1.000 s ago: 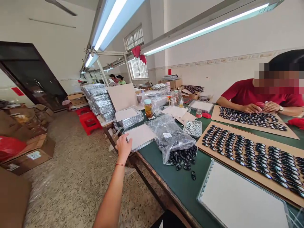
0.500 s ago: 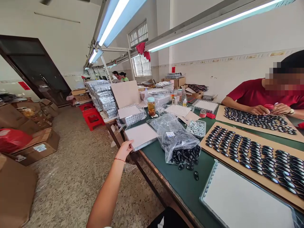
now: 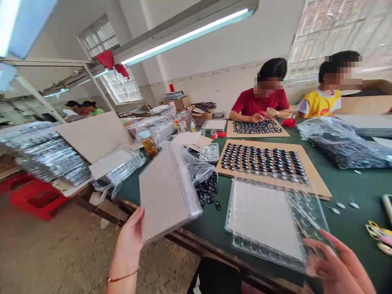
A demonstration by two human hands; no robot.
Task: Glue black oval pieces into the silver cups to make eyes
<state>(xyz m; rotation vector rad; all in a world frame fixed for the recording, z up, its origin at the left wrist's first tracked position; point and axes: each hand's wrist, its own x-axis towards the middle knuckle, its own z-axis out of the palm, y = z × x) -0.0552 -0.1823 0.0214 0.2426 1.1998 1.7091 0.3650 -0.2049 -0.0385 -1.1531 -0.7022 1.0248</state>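
My left hand is closed on the near left edge of a stack of clear plastic trays with a pale card on its face. The stack is tilted above the front edge of the table. My right hand, partly blurred, grips the right edge of a clear moulded plastic tray. That tray lies partly over a pale card in another clear tray on the green tabletop. Behind the left-hand stack, loose black oval pieces spill from a clear plastic bag.
Cardboard sheets carry rows of black oval pieces. A tub of small silvery parts and a lidded jar stand further back. Tall tray stacks rise at left near a red stool. Two people sit across the table.
My left hand has lifted the tray stack off the table and brought it right, tilting it. My right hand has come into view with a clear tray. The view has turned right.
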